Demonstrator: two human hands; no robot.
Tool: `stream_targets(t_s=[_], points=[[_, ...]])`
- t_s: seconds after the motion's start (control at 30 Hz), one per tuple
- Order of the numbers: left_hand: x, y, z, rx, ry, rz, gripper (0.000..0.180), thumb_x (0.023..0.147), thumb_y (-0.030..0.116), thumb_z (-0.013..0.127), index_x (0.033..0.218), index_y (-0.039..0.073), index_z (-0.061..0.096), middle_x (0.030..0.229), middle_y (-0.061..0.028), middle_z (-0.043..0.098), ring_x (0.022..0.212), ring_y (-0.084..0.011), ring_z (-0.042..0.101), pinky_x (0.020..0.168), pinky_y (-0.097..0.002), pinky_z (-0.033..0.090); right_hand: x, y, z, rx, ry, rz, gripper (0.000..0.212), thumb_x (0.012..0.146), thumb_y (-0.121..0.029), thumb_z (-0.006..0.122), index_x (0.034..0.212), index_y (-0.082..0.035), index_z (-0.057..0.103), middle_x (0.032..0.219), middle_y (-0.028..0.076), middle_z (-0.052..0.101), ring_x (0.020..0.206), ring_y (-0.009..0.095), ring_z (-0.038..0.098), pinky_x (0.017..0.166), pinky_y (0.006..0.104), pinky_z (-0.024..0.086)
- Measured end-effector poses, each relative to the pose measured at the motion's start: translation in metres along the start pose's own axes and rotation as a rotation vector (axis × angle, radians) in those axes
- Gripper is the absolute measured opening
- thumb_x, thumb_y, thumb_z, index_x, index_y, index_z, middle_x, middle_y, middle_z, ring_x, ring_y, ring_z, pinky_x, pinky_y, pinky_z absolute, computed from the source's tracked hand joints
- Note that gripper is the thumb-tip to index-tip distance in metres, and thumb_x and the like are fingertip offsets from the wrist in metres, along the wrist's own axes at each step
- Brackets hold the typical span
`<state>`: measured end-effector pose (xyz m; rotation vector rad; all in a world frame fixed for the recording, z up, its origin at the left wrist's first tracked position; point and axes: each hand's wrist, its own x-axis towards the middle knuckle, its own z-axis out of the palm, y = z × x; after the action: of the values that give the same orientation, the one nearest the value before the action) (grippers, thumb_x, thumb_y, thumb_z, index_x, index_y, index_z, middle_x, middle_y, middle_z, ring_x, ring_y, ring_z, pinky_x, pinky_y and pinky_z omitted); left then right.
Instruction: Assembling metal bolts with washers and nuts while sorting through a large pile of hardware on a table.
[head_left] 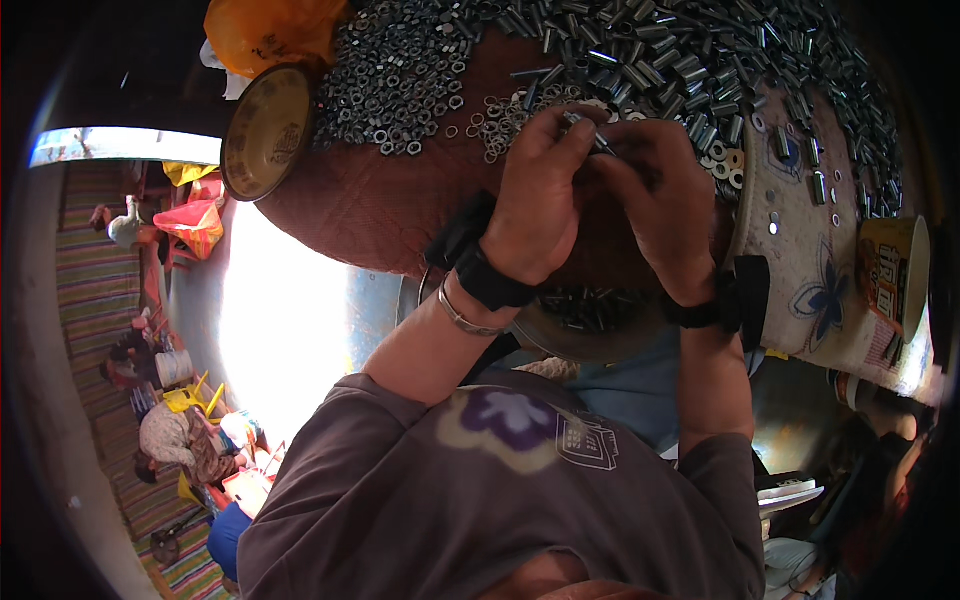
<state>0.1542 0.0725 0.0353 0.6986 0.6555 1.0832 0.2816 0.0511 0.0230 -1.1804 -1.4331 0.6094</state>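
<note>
My left hand (pixel 540 195) pinches a small shiny metal bolt (pixel 603 146) between thumb and fingers, just above the near edge of the cloth. My right hand (pixel 670 200) is closed at the bolt's other end, its fingers curled and partly in shadow. Most of the bolt is hidden by the fingers. Behind my hands lie a pile of loose ring washers (pixel 495 125) and a heap of metal sleeves (pixel 660 65). Hex nuts (pixel 400 85) spread farther left. Below my wrists, a round basin (pixel 570 347) at my lap holds dark metal pieces (pixel 590 308).
A patterned bowl (pixel 268 135) tilts at the table's left edge beside an orange bag (pixel 270 35). A paper tub (pixel 890 275) stands at the right on a flowered cloth (pixel 770 290). Flat washers (pixel 722 165) lie near my right hand. Other people sit at the far left and lower right.
</note>
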Motion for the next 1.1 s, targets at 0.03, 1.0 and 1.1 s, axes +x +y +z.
stream_targets(t_s=[0.03,1.0,1.1], points=[[-0.001,0.003,-0.002,-0.005,-0.034,-0.017,0.02,0.094,0.015,0.049,0.108,0.002,0.053,0.1,-0.0072,0.061,0.094,-0.0169,0.06,0.087,-0.0343,0.048,0.0,0.0,0.0,0.004,0.003,-0.033,0.025,0.076,-0.009,0.072,0.096,-0.004,0.057,0.08,0.009,0.064,0.071,0.02,0.065,0.058,0.0277,0.049],[-0.013,-0.001,0.002,-0.176,-0.009,-0.105,0.02,0.094,0.022,0.05,0.104,0.005,0.052,0.09,-0.0059,0.06,0.084,-0.0168,0.06,0.08,-0.0347,0.049,0.001,0.001,0.0,-0.308,0.087,-0.216,0.04,0.069,-0.023,0.078,0.098,-0.005,0.057,0.084,0.007,0.061,0.082,0.025,0.06,0.068,0.0329,0.048],[-0.012,0.003,-0.001,-0.18,-0.062,-0.112,0.019,0.095,0.019,0.049,0.105,0.004,0.051,0.093,-0.0074,0.061,0.087,-0.018,0.061,0.081,-0.0363,0.05,0.004,0.002,0.0,-0.327,0.115,-0.244,0.043,0.069,-0.023,0.077,0.102,-0.004,0.057,0.086,0.008,0.06,0.087,0.028,0.057,0.07,0.0349,0.047]])
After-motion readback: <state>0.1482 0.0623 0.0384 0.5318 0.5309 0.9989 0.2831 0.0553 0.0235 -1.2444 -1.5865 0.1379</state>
